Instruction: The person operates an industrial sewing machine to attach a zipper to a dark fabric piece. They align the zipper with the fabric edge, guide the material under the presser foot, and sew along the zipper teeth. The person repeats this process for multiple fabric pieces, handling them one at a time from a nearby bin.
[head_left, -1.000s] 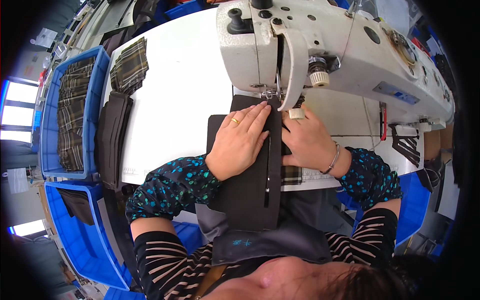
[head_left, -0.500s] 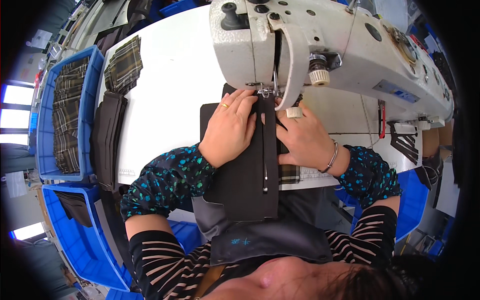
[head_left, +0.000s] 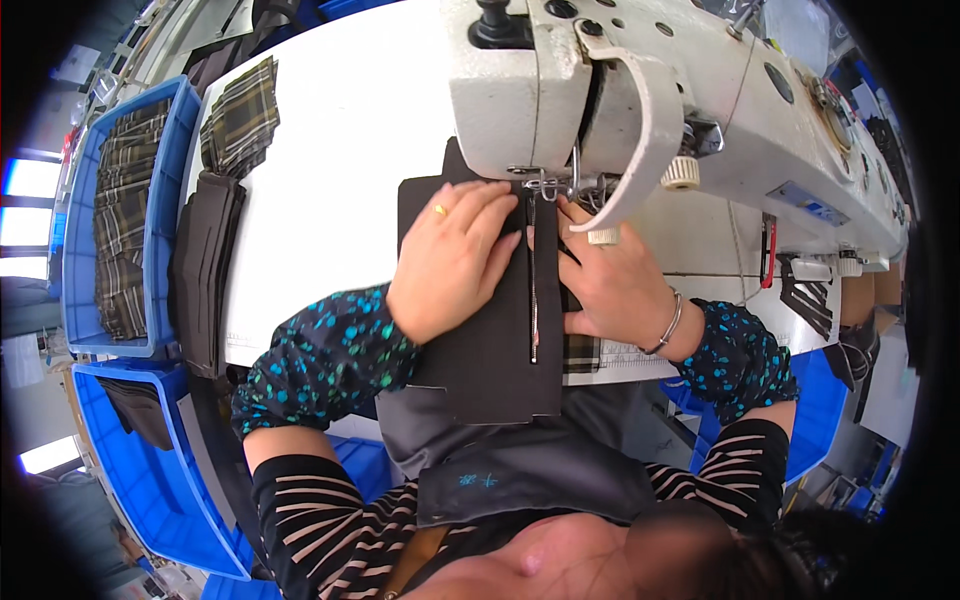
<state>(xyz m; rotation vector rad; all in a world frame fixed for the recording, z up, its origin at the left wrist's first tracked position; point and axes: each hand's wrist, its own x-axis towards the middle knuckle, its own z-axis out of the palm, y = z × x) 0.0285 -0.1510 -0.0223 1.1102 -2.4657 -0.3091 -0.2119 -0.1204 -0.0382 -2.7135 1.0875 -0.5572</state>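
A dark brown fabric panel [head_left: 480, 370] lies under the needle area of a white sewing machine [head_left: 640, 130], its near end hanging over the table edge. A long narrow slot in the panel shows a zipper [head_left: 534, 300]. My left hand [head_left: 450, 255] rests flat on the panel left of the slot, fingers stretched toward the presser foot [head_left: 542, 187]. At the panel's right edge, my right hand [head_left: 615, 275] lies with fingers apart, its fingertips partly hidden by the machine's guard. Plaid cloth [head_left: 582, 352] shows beneath the panel near my right wrist.
Plaid pieces [head_left: 242, 115] and folded dark pieces [head_left: 208, 270] lie stacked on the table's left side. Beside them stand a blue bin [head_left: 170, 220] of plaid cloth and a lower blue bin [head_left: 165, 480]. A red-handled tool [head_left: 768, 250] lies right of the machine.
The panel has slid a little away from me under the presser foot, its near edge now closer to the table. Both hands stay on it. The view has shifted slightly.
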